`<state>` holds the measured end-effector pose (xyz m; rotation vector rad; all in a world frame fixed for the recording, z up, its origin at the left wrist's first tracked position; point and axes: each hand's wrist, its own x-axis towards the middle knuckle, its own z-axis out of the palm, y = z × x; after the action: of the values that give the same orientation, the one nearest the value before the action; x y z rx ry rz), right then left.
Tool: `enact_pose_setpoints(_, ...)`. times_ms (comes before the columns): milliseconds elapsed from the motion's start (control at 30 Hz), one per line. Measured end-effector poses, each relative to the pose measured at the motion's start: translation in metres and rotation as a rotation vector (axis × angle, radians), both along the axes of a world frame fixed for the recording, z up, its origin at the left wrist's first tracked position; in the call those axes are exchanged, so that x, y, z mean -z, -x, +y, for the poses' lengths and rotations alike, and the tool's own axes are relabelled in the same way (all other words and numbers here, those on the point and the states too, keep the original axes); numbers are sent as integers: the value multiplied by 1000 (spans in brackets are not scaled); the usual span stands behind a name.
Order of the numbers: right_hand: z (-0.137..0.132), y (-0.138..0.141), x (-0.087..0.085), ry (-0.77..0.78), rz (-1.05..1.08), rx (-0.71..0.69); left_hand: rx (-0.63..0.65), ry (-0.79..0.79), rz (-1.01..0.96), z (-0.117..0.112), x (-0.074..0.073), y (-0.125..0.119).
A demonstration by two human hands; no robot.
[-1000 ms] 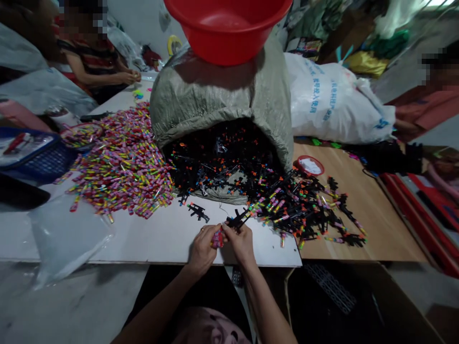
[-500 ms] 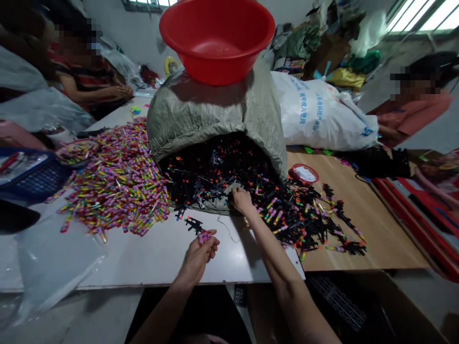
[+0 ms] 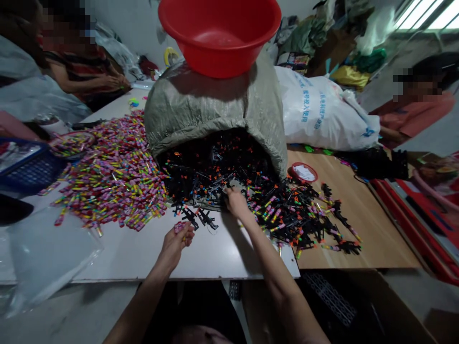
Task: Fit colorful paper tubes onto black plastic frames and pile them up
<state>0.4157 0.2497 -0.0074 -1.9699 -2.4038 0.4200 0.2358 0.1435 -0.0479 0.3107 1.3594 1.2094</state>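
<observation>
Left: heap of colourful tubes (image 3: pixel 118 179). Left hand (image 3: pixel 174 244): fingers curled around pink tubes (image 3: pixel 180 226); a slack grip could spill some. Just beside, loose toy guns (image 3: pixel 208 220) on tabletop (image 3: pixel 136 255). Right hand (image 3: pixel 235 203): at sack (image 3: pixel 201 102) mouth, finger closure cannot be told; tangled guns there could snag and drag out extras.

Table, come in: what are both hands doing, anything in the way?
Left hand holds pink tubes. Right hand at mouth of sack, beside black toy guns; grip unclear. Red basin atop sack, away from both hands.
</observation>
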Motion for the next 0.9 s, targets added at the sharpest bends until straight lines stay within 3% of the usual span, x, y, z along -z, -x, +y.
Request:
enact_pose_setpoints(100,17,-15,3,14,-59,90,99,6,-61,-8,-2,-19)
enact_pose_setpoints(233,7,19,10,35,-55,83,227,12,-105,-10,-2,-38)
enact_pose_setpoints(367,-6,36,8,8,-36,22,217,25,-62,-8,-1,-32)
enact_pose_setpoints(500,4,-6,4,-10,-142,23,201,13,-61,-10,2,-24)
enact_pose_setpoints(700,7,-71,4,3,-302,-103,309,-13,-106,-11,1,-42)
enact_pose_setpoints(800,6,-81,1,-3,-345,-133,325,-29,-120,-10,0,-47)
enact_pose_setpoints(900,12,-68,0,-27,-346,-134,327,-28,-96,-12,-1,-48)
